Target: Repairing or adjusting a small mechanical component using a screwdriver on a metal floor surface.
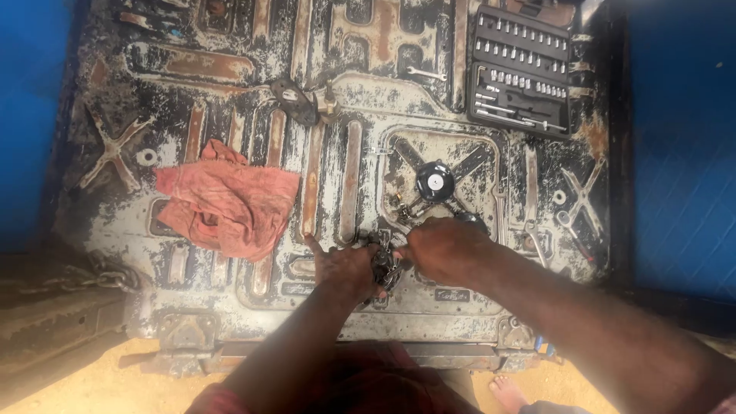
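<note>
Both hands meet over a small dark greasy metal part that lies on the worn, rust-streaked pressed-steel panel, near its front edge and just in front of the round black cap with a white centre. The left hand has its fingers curled around the part from the left, gripping it. The right hand covers it from the right with fingers folded down onto it; whether they pinch it or a tool is hidden.

The part looks oily, so my judgement is that it could slip out of the grip and roll off the panel's front edge into the sand below. Small brass-coloured fittings lie just left of the cap and could get knocked away by a wrist.

Well left of the cap lies a crumpled red cloth rag. Beyond the cap, to its right, sits an open black plastic case of chrome sockets, rectangular, with no label I can make out. No signs are in view.
</note>
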